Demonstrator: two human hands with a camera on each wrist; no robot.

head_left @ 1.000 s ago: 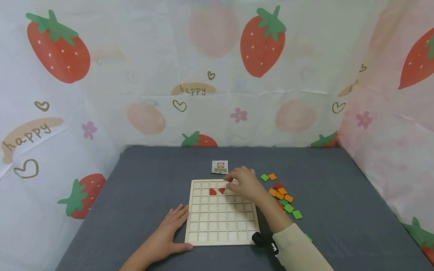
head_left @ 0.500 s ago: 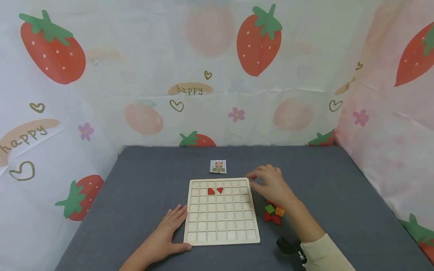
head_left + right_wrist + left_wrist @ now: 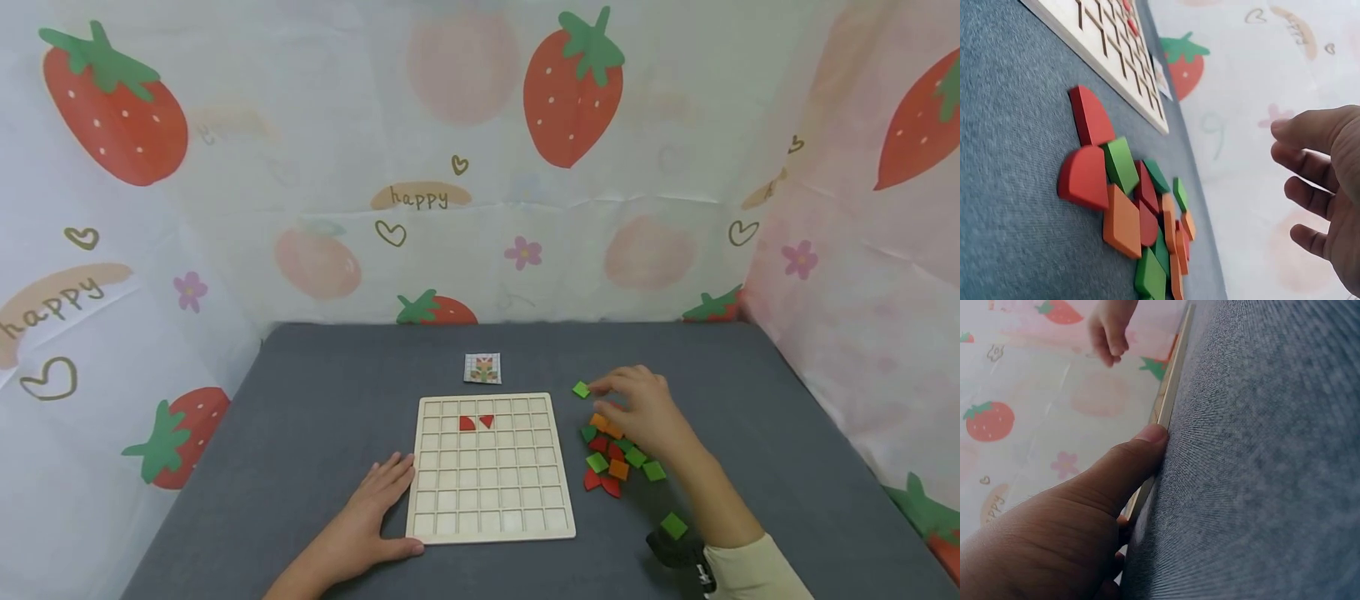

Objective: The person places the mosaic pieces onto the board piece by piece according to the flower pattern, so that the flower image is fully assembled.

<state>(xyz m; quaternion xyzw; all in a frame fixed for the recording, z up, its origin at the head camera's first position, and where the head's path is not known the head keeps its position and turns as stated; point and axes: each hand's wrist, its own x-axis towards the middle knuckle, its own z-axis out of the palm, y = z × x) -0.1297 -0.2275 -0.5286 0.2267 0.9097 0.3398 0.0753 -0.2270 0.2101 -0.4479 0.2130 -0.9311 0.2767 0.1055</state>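
Observation:
A pale wooden grid board (image 3: 487,479) lies on the dark grey table. Two red pieces sit in its second row: a quarter-round one (image 3: 467,423) and a triangular one (image 3: 487,422). My left hand (image 3: 367,517) rests along the board's left side, fingers outstretched; in the left wrist view its thumb (image 3: 1132,459) presses against the board's edge. To the right, my right hand (image 3: 641,408) hovers over a loose pile of red, orange and green pieces. Nothing shows between its relaxed fingers in the right wrist view, where an orange piece (image 3: 1124,222) lies below.
Beyond the board lies a small card (image 3: 482,368) printed with a coloured pattern on a grid. One light green piece (image 3: 581,389) sits at the pile's far end, and another green piece (image 3: 673,526) lies near the right wrist's black camera. Strawberry-printed cloth hangs around the table.
My right hand has moved right, from above the board's far right corner to over the loose pieces. The left hand stays at the board's edge, and both red pieces remain in place.

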